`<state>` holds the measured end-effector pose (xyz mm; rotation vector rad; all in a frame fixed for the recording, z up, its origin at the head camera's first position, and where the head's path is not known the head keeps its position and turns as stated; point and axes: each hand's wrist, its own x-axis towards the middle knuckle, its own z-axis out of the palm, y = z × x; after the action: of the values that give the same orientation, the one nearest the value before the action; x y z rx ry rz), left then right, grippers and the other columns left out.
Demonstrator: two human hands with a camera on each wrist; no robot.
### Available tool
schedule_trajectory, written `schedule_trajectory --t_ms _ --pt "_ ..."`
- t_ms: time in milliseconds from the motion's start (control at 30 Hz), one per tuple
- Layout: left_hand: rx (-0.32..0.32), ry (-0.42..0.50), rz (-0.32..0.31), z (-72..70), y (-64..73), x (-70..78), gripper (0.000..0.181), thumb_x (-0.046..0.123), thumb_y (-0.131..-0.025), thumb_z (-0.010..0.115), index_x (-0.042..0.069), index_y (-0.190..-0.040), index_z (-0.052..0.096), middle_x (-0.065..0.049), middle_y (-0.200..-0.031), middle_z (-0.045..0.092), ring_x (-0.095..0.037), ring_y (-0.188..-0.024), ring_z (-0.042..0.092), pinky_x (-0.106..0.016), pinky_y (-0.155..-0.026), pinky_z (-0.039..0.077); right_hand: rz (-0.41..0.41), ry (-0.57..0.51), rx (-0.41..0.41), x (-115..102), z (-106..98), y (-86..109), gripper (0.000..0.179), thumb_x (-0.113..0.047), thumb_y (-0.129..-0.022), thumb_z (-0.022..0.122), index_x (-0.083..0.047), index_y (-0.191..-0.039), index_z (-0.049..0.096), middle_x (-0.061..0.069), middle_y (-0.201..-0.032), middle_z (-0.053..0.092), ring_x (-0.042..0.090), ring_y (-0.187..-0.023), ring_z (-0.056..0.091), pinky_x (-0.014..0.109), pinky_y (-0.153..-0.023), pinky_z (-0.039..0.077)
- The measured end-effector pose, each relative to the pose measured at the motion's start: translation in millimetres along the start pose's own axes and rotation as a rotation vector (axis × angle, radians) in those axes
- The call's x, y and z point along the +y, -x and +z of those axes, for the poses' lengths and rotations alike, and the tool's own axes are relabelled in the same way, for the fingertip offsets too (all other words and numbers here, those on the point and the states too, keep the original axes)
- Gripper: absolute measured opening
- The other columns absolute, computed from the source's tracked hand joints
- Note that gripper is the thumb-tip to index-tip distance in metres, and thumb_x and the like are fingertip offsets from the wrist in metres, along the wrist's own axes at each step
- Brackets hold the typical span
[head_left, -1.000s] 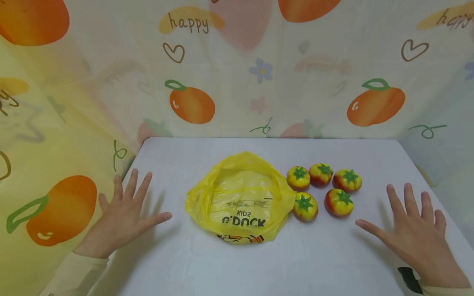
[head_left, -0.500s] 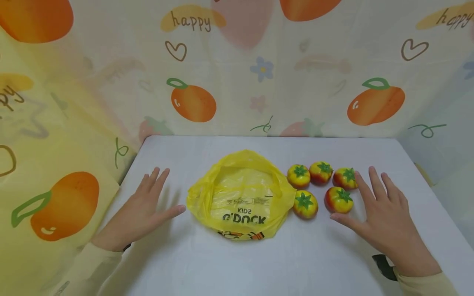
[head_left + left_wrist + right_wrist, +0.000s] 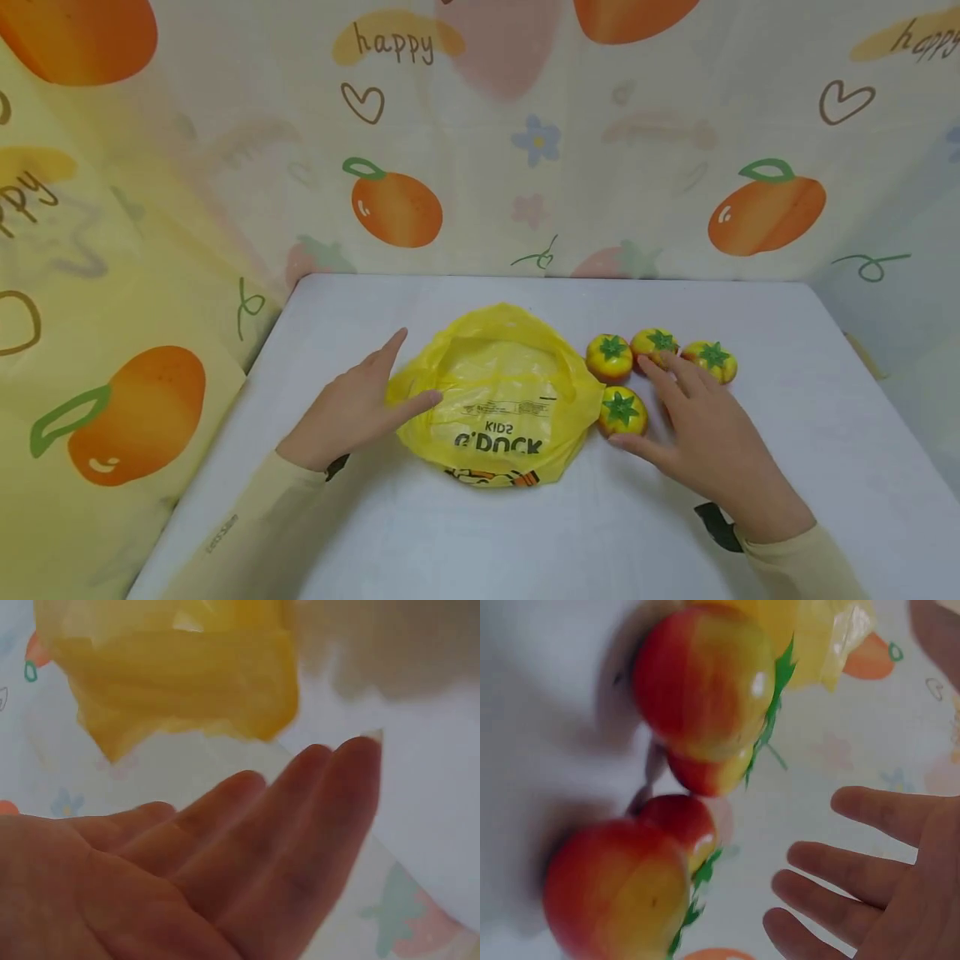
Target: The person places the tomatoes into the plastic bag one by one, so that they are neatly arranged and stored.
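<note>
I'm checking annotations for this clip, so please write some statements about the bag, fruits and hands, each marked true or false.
1. The yellow plastic bag lies left of the round red-and-yellow fruits with green star-shaped tops. True.
2. The fruits are inside the bag. False: those in view rest on the white table.
3. The left hand holds nothing. True.
4. The right hand is curled tightly around a fruit. False: its fingers are spread and hold nothing.
5. The bag's large lettering is black. True.
</note>
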<state>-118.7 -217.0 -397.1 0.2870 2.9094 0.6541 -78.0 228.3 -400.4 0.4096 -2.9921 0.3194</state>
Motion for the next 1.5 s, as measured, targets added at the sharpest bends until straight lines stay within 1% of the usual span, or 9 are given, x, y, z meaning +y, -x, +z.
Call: schedule_trajectory --t_ms 133,333,533,667,833,967,1167,1400,1500 --pt "-0.032 0.041 -0.035 4.2 -11.0 6.0 0.121 0.089 -0.089 0.055 0.015 -0.174 0.014 -0.022 -0.166 0.048 -0.045 -0.147 0.054 -0.064 -0.116 0.046 -0.045 -0.01 0.01 -9 6 -6.5 0.101 -0.071 -0.081 0.083 -0.008 -0.155 0.056 0.024 -0.154 0.057 0.045 -0.136 0.058 0.067 -0.104 0.055" --pt "-0.053 0.02 -0.047 7.7 -21.2 12.1 0.1 0.067 -0.1 0.061 0.002 -0.168 0.029 -0.028 -0.149 0.063 -0.043 -0.131 0.067 -0.059 -0.11 0.053 -0.037 -0.001 -0.055 -15 13 -12.3 0.09 -0.058 -0.079 0.091 -0.011 -0.15 0.06 0.02 -0.145 0.061 0.041 -0.128 0.062 0.063 -0.1 0.058" --pt "-0.08 0.024 -0.1 9.6 -20.8 14.3 0.084 0.056 -0.103 0.062 0.001 -0.163 0.042 -0.026 -0.142 0.068 -0.038 -0.12 0.072 -0.055 -0.102 0.058 0.003 -0.02 -0.127 -19 18 -15.8 0.085 -0.052 -0.08 0.093 -0.014 -0.149 0.061 0.019 -0.145 0.062 0.042 -0.127 0.062 0.065 -0.1 0.058" --pt "-0.059 0.029 -0.084 11.4 -19.3 10.4 0.077 0.052 -0.103 0.063 0.001 -0.159 0.047 -0.024 -0.135 0.072 -0.032 -0.106 0.073 -0.049 -0.092 0.06 0.029 -0.013 -0.159 -23 22 -18.1 0.085 -0.051 -0.081 0.092 -0.015 -0.152 0.06 0.021 -0.147 0.06 0.044 -0.128 0.062 0.066 -0.1 0.057" --pt "-0.054 0.054 -0.085 12.5 -24.2 10.7 0.069 0.049 -0.103 0.064 0.003 -0.153 0.054 -0.019 -0.127 0.075 -0.023 -0.085 0.066 -0.035 -0.071 0.053 0.094 -0.027 -0.203 -24 25 -17.7 0.087 -0.051 -0.083 0.09 -0.015 -0.155 0.056 0.023 -0.151 0.057 0.046 -0.131 0.06 0.071 -0.101 0.055" --pt "-0.036 0.075 -0.105 17.8 -25.1 10.8 0.056 0.043 -0.105 0.062 0.001 -0.141 0.063 -0.017 -0.115 0.076 -0.022 -0.075 0.064 -0.032 -0.065 0.05 0.101 -0.029 -0.211 -25 29 -18.2 0.087 -0.049 -0.085 0.09 -0.013 -0.155 0.055 0.024 -0.151 0.057 0.047 -0.129 0.061 0.07 -0.1 0.055" --pt "-0.018 0.098 -0.125 23.3 -26.7 15.9 0.036 0.037 -0.107 0.055 0.004 -0.111 0.067 -0.008 -0.08 0.064 -0.021 -0.061 0.058 -0.031 -0.055 0.046 0.096 -0.033 -0.208 -23 30 -19.0 0.084 -0.043 -0.088 0.089 -0.009 -0.156 0.053 0.025 -0.149 0.059 0.046 -0.125 0.065 0.068 -0.099 0.057" --pt "-0.001 0.097 -0.118 24.5 -26.4 16.3 0.03 0.033 -0.108 0.054 0.006 -0.096 0.064 -0.006 -0.072 0.055 -0.021 -0.058 0.054 -0.03 -0.053 0.043 0.111 -0.033 -0.198 -20 26 -17.9 0.079 -0.041 -0.089 0.087 -0.011 -0.153 0.054 0.025 -0.149 0.059 0.047 -0.126 0.063 0.07 -0.097 0.056" --pt "0.002 0.104 -0.116 25.1 -25.9 14.4 0.031 0.031 -0.107 0.053 0.006 -0.093 0.063 -0.005 -0.071 0.052 -0.02 -0.056 0.052 -0.029 -0.053 0.042 0.119 -0.037 -0.169 -20 21 -17.3 0.075 -0.044 -0.091 0.085 -0.011 -0.151 0.055 0.025 -0.147 0.059 0.048 -0.124 0.064 0.072 -0.094 0.056"
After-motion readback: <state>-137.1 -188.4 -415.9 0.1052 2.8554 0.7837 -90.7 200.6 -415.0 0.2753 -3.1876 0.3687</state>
